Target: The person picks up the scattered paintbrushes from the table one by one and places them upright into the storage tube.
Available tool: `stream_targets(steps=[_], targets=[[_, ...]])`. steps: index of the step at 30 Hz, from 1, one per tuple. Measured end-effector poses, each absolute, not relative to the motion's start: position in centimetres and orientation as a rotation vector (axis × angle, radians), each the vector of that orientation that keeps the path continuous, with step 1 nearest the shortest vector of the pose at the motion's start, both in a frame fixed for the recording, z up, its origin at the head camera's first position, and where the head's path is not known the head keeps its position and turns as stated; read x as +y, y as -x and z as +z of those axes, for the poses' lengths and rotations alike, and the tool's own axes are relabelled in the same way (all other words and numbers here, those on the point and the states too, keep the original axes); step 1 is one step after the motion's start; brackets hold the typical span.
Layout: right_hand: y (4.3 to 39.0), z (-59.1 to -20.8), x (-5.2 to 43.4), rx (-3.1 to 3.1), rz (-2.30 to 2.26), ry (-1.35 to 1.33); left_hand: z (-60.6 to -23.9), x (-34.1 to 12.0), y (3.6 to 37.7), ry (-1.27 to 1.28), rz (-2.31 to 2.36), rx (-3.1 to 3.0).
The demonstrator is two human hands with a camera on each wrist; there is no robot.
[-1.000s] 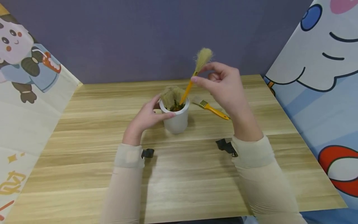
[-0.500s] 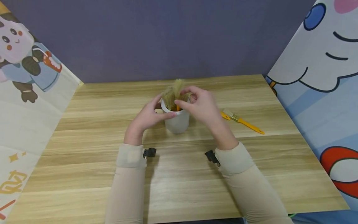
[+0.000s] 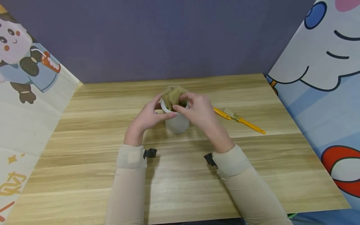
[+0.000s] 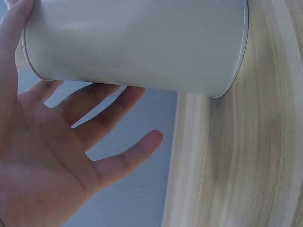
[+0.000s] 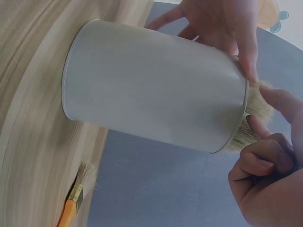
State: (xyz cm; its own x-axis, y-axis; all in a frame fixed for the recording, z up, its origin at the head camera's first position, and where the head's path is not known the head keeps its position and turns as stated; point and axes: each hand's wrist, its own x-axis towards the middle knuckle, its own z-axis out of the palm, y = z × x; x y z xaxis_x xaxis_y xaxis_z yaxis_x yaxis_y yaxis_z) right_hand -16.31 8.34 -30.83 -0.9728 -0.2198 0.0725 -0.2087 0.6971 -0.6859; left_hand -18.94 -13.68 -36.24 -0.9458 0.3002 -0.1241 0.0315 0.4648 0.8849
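A white cylindrical cup [image 3: 176, 125] stands upright on the table with several bristle brushes [image 3: 170, 95] in it, bristles up. My left hand [image 3: 147, 117] holds the cup's left side, thumb along the near rim and fingers behind; in the left wrist view its little finger is off the wall. At the cup's mouth, my right hand [image 3: 199, 111] pinches a paintbrush [image 3: 175, 98] between thumb and index finger, low by the rim. Its handle is hidden inside the cup. In the right wrist view the right hand's [image 5: 270, 165] other fingers are curled.
Two yellow-handled paintbrushes lie right of the cup: one flat brush [image 3: 248, 125] in full sight, and a handle [image 3: 223, 113] partly behind my right hand. Wood-grain table [image 3: 174, 187]; a purple-grey wall [image 3: 168, 40] behind, printed panels at both sides.
My right hand has carried the paintbrush from above the cup left and down into it, so its bristles sit among the others. The left hand stays on the cup.
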Motion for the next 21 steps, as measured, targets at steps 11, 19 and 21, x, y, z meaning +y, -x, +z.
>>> stream_targets(steps=[11, 19, 21], targets=[[16.42, -30.33, 8.78, 2.919, -1.244, 0.338, -36.29, -13.68, 18.96, -0.292, 1.462, 2.475], [16.39, -30.93, 8.28, 2.975, -1.302, 0.488, -36.40, -13.71, 18.98, -0.317, 1.506, 2.459], [16.48, -31.18, 8.15, 3.009, -1.293, 0.556, -36.40, -13.67, 18.96, -0.322, 1.518, 2.454]])
